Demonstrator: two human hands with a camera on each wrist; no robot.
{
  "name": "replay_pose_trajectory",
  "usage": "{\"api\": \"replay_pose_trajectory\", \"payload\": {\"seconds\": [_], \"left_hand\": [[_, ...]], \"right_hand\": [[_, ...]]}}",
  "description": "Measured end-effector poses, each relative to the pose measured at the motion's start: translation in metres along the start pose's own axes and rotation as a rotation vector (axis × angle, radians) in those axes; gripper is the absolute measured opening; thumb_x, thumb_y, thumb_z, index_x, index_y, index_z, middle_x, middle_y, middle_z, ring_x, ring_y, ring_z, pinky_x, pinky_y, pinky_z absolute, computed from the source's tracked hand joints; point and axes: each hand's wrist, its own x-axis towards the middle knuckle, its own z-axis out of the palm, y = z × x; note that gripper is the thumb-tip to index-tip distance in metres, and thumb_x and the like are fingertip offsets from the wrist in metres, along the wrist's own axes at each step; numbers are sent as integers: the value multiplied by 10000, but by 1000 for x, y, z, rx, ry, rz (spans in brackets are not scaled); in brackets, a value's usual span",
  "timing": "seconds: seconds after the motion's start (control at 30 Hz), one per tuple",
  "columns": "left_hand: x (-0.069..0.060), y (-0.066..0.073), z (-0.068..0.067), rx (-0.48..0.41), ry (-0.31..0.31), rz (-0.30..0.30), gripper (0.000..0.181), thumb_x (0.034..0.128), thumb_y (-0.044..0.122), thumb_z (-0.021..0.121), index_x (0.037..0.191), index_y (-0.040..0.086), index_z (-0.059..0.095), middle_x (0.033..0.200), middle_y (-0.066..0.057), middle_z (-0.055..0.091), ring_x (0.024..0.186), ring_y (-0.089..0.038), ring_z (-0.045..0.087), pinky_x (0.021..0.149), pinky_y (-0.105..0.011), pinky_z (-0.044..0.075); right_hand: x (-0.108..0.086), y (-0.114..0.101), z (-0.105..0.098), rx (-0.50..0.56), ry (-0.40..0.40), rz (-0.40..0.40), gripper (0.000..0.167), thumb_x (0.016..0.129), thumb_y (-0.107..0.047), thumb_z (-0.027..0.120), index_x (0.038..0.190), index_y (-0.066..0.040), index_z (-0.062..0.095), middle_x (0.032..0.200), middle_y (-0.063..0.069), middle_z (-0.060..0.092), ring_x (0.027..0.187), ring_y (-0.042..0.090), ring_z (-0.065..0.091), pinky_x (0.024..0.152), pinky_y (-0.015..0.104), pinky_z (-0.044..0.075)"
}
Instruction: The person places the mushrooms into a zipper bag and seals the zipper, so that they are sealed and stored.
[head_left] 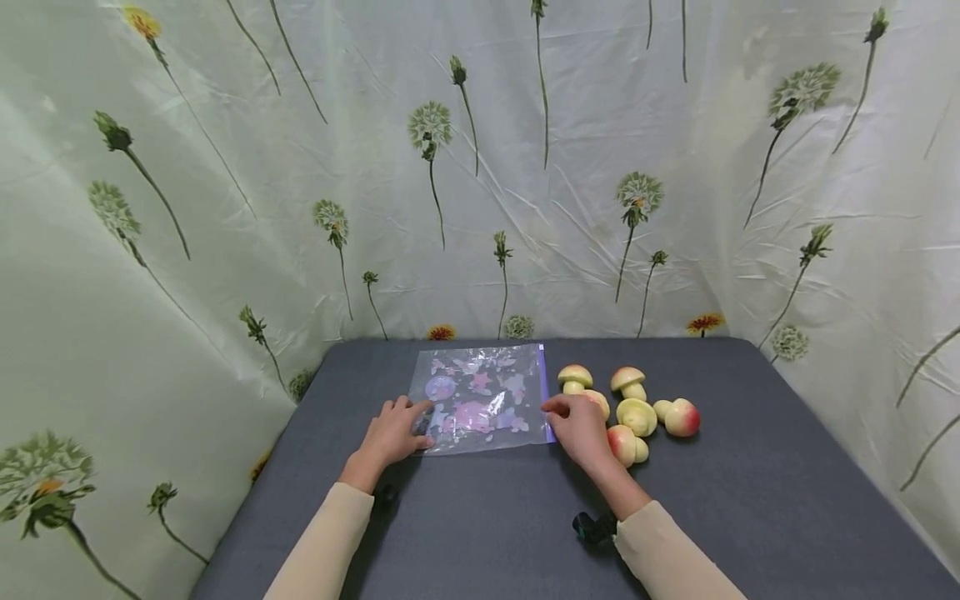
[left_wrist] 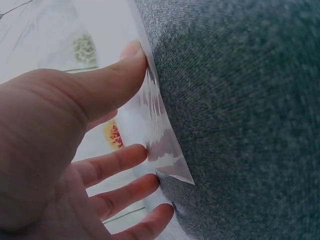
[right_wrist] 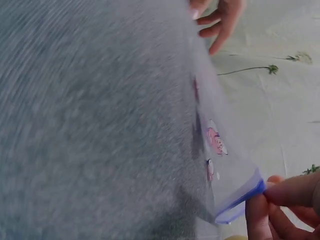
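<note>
A clear zip bag [head_left: 480, 398] printed with pink and lilac figures lies flat on the dark grey table. Its purple zip edge [head_left: 545, 392] is on the right side. My right hand [head_left: 581, 427] pinches that edge between thumb and fingertips; the right wrist view shows the blue zip strip [right_wrist: 242, 200] lifted a little at the pinch. At the bag's left end, my left hand [head_left: 392, 432] rests with its fingers spread. In the left wrist view the thumb and fingertips [left_wrist: 132, 155] touch the bag's corner [left_wrist: 167, 155] and the tabletop, without curling round it.
Several toy mushrooms, cream with red-tinged caps, lie just right of the bag, among them one mushroom [head_left: 682, 417] farthest right and another mushroom [head_left: 624, 444] close beside my right hand. A curtain [head_left: 480, 200] printed with dandelions hangs behind the table [head_left: 480, 525].
</note>
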Motion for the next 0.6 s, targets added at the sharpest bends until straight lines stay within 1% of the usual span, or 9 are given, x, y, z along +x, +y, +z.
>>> {"api": "replay_pose_trajectory", "payload": {"seconds": [0.07, 0.13, 0.23, 0.3, 0.33, 0.4, 0.47, 0.53, 0.6], "left_hand": [[0, 0, -1, -3, -8, -9, 708, 830, 392, 830, 1457, 227, 545, 1271, -152, 530, 1168, -369, 479, 858, -582, 480], [0, 0, -1, -4, -14, -14, 713, 828, 389, 833, 1457, 223, 543, 1278, -157, 529, 1175, -373, 477, 867, -587, 477], [0, 0, -1, -11, -18, -13, 717, 828, 386, 834, 1460, 220, 540, 1286, -160, 528, 1184, -376, 476, 874, -586, 474], [-1, 0, -2, -15, -20, -9, 720, 829, 389, 833, 1463, 218, 537, 1296, -163, 526, 1192, -380, 473, 883, -587, 471], [-1, -1, -2, -22, -21, -9, 721, 830, 389, 833, 1464, 218, 536, 1303, -164, 525, 1196, -381, 471, 890, -590, 467], [-1, -2, -3, -31, -20, -5, 720, 827, 386, 837, 1460, 213, 542, 1304, -164, 528, 1196, -387, 470, 892, -599, 463], [-2, -4, -4, -40, -24, -5, 720, 827, 392, 837, 1460, 215, 544, 1308, -159, 530, 1199, -386, 467, 897, -601, 460], [-2, -5, -6, -48, -29, -6, 721, 823, 397, 840, 1457, 215, 549, 1304, -150, 534, 1195, -382, 466, 895, -600, 460], [-2, -6, -6, -45, -31, -1, 723, 818, 399, 843, 1453, 208, 554, 1295, -144, 540, 1187, -379, 471, 883, -597, 465]], "right_hand": [[1, 0, 0, 62, -18, 31, 199, 828, 15, 746, 993, -85, 794, 913, 48, 753, 812, 168, 681, 732, 358, 544], [2, -1, -1, 116, -46, 74, 284, 824, 23, 723, 1072, -103, 784, 963, 17, 750, 782, 147, 658, 673, 321, 531], [4, -3, -2, 173, -106, 148, 417, 812, 27, 664, 1180, -146, 760, 806, 14, 707, 614, 123, 552, 527, 270, 430], [5, -3, -3, 220, -144, 193, 480, 804, 26, 626, 1236, -153, 738, 679, 43, 618, 513, 121, 430, 468, 254, 338], [6, -4, -3, 254, -159, 210, 497, 806, 28, 614, 1258, -148, 726, 688, 48, 607, 489, 125, 378, 459, 252, 311], [7, -4, -4, 320, -183, 232, 518, 812, 31, 603, 1298, -121, 698, 802, 83, 662, 486, 124, 342, 465, 251, 316], [9, -4, -5, 381, -199, 241, 544, 810, 37, 599, 1332, -97, 668, 1029, 97, 697, 510, 131, 359, 495, 261, 352], [12, -4, -6, 420, -212, 245, 561, 807, 26, 609, 1356, -84, 645, 1256, 100, 655, 548, 142, 415, 539, 287, 405], [15, -2, -6, 432, -227, 244, 565, 813, 5, 621, 1370, -86, 632, 1301, 117, 633, 587, 156, 495, 579, 328, 467]]}}
